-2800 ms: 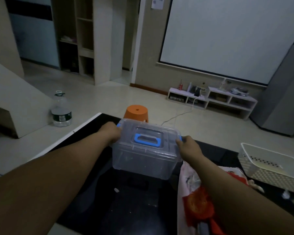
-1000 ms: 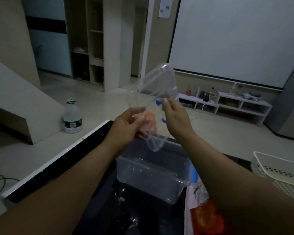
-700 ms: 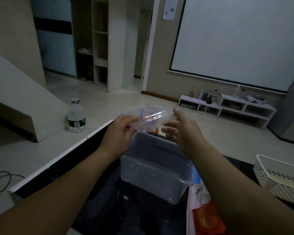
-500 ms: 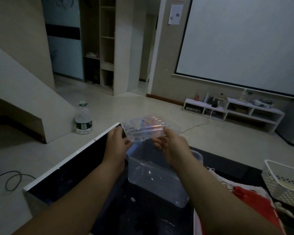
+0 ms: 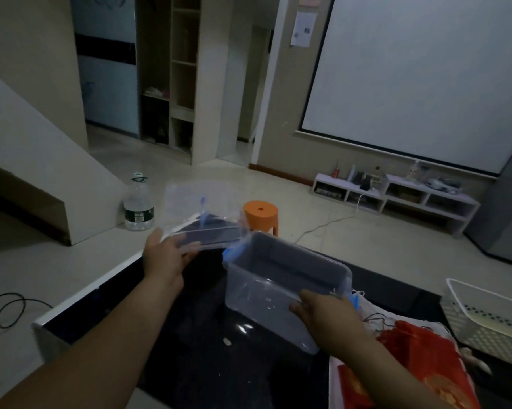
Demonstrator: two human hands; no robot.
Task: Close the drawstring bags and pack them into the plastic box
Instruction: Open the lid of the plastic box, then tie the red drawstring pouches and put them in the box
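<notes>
My left grip (image 5: 166,256) pinches the near edge of the clear lid (image 5: 203,222) and holds it out left of the plastic box (image 5: 260,296), so the opening is free for packing. My right grip (image 5: 322,315) clasps the box's near rim to steady it over the black bench (image 5: 207,367). The drawstring bags (image 5: 411,346) lie just right of the box, outside both grips. In this dim light I can't tell whether their cords are drawn.

Left hand (image 5: 164,255) grips clear lid (image 5: 201,214), tilted; right hand (image 5: 322,315) holds open plastic box (image 5: 278,287) rim on dark table (image 5: 207,364).
</notes>
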